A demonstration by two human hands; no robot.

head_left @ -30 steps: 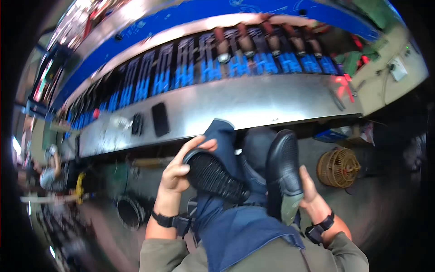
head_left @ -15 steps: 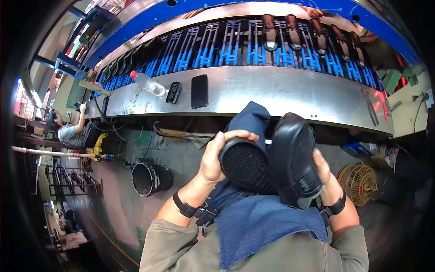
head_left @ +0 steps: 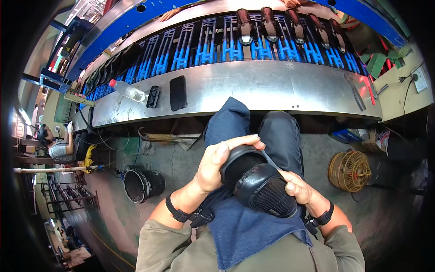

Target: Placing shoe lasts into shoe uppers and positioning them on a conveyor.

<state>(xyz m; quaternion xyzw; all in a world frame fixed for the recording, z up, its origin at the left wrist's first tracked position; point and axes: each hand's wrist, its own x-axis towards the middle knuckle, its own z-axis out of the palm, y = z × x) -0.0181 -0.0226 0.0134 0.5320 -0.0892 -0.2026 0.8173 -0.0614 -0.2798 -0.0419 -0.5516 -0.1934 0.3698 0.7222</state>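
Note:
Two black shoes are held over the blue cloth (head_left: 258,242) on my lap. My left hand (head_left: 212,165) wraps round the left shoe (head_left: 241,159), thumb and fingers along its upper edge; its inside looks dark. My right hand (head_left: 297,188) grips the side of the right shoe (head_left: 267,190), which has a glossy black upper with a perforated, textured panel. The right shoe lies slanted across the left one and overlaps it, hiding part of it. Both hands are closed, with wrist straps below them.
Ahead runs a steel bench (head_left: 226,88) with a phone (head_left: 178,93), a small black case (head_left: 153,96), a bottle (head_left: 129,91) and pliers (head_left: 355,93). Behind it, shoes (head_left: 268,25) sit on a blue-forked conveyor (head_left: 206,45). A black bucket (head_left: 138,185) and round fan (head_left: 348,171) stand on the floor.
My right hand has turned the right shoe and brought it left, across the left shoe. My dark-trousered right knee now shows. The whole view has shifted, so the bench appears further left.

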